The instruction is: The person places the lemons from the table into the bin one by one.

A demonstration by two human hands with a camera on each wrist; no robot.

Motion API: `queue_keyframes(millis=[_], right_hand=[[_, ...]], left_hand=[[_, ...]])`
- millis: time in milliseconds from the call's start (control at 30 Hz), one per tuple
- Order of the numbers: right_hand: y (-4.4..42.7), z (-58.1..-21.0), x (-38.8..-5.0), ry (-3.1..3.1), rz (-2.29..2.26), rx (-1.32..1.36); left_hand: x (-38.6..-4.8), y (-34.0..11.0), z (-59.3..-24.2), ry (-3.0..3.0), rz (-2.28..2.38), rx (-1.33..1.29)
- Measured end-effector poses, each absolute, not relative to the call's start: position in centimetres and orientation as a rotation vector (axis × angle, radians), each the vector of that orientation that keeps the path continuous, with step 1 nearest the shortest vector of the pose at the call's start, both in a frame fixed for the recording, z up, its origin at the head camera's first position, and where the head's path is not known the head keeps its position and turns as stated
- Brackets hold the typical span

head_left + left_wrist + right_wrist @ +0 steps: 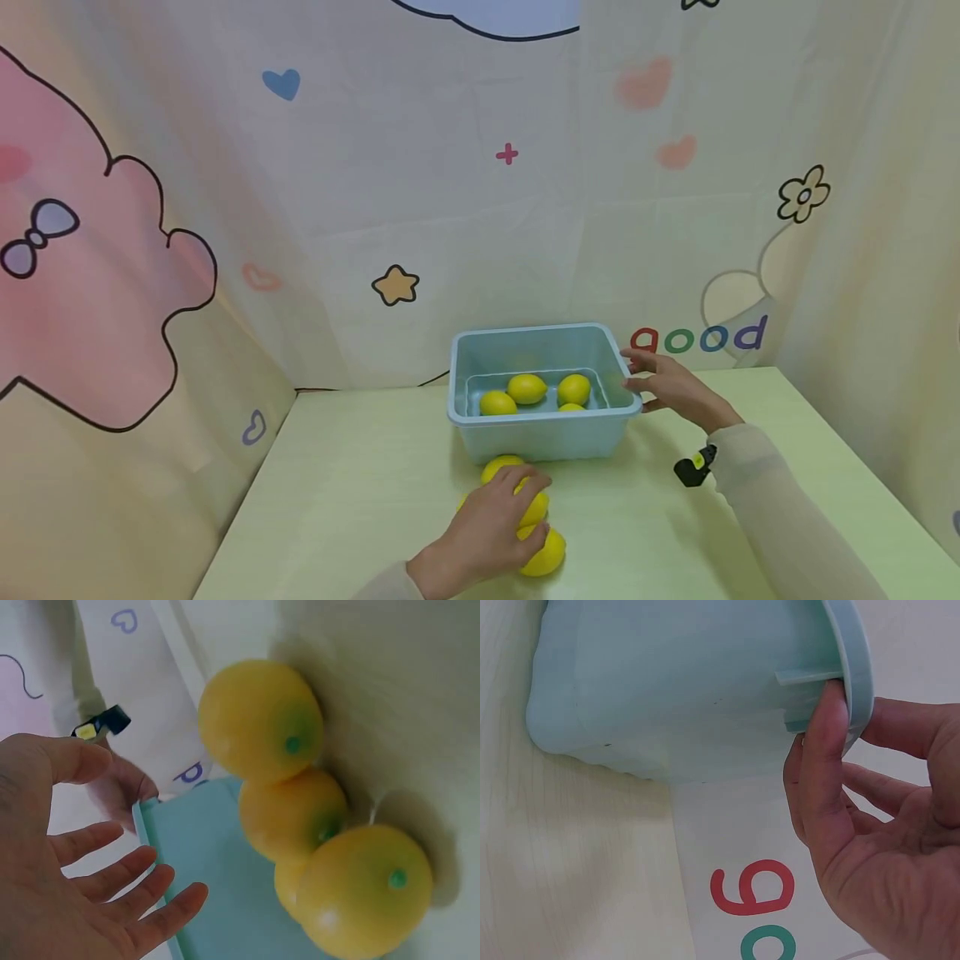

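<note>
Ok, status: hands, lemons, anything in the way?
Left hand open, near four loose lemons on table. Right hand grips blue plastic basin by its rim. Four more lemons inside. Near wall separates the groups.

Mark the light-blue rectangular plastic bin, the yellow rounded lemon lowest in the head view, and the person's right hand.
Light-blue rectangular plastic bin point(545, 440): head view, middle of its front outer wall.
Yellow rounded lemon point(552, 553): head view, its uncovered right side.
Right hand point(675, 390): head view, back of the hand.
</note>
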State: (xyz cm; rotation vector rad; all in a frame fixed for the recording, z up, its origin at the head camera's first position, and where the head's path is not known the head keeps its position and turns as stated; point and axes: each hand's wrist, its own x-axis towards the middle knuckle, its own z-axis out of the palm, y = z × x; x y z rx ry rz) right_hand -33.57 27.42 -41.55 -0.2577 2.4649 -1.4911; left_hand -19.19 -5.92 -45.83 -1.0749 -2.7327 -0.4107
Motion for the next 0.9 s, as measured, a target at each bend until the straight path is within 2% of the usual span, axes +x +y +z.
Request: queue_keyframes(millis=[367, 900], right_hand=[[27.4, -41.6, -33.6, 2.471, -1.486, -0.254], [27.5, -41.7, -33.5, 2.461, -1.501, -0.265]], left_hand=[[-18.5, -5.2, -48.0, -2.860, -0.273, -1.242], [-18.1, -4.7, -49.6, -2.977, -0.149, -1.262]])
